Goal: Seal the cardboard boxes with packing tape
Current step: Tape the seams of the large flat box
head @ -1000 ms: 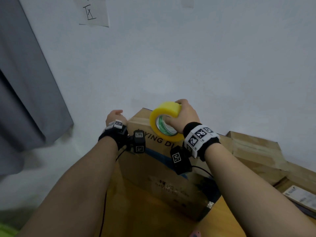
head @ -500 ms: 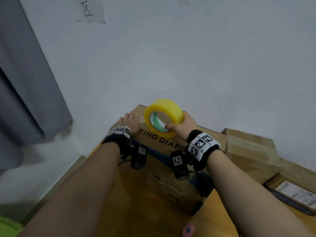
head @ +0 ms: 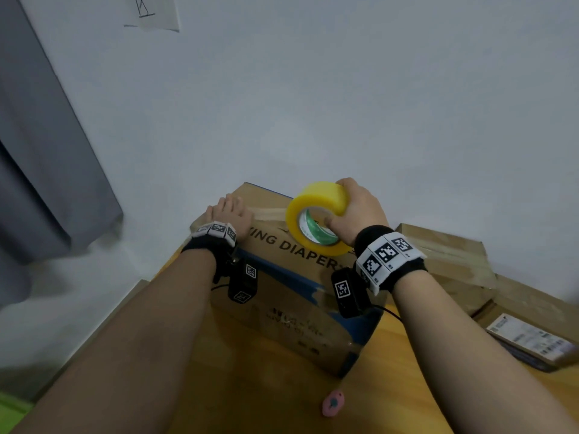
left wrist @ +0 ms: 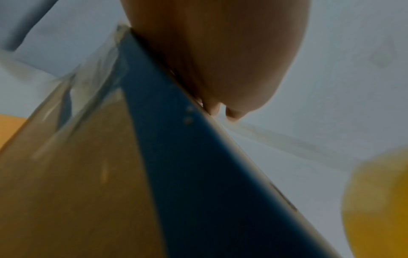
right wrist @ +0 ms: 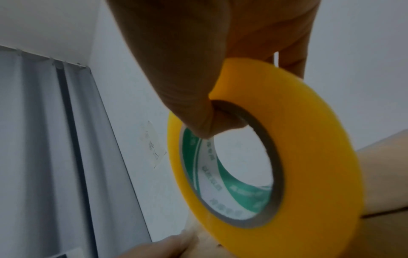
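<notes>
Meanwhile the right hand (head: 357,211) gripped the yellow tape roll (head: 316,220), thumb hooked through its core, above the cardboard box (head: 291,292) on the wooden table (head: 266,386). The left hand (head: 230,213) lay flat on the box top (fingers straight), pressing down the tape strip (head: 269,213) stretched between hand and roll.

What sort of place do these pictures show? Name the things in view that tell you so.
Probably a plain room used as a makeshift packing spot, not a warehouse. A printed brown cardboard box stands on an orange-brown wooden table against a bare white wall, a grey curtain hangs to the left, and more taped cardboard boxes sit alongside.
</notes>
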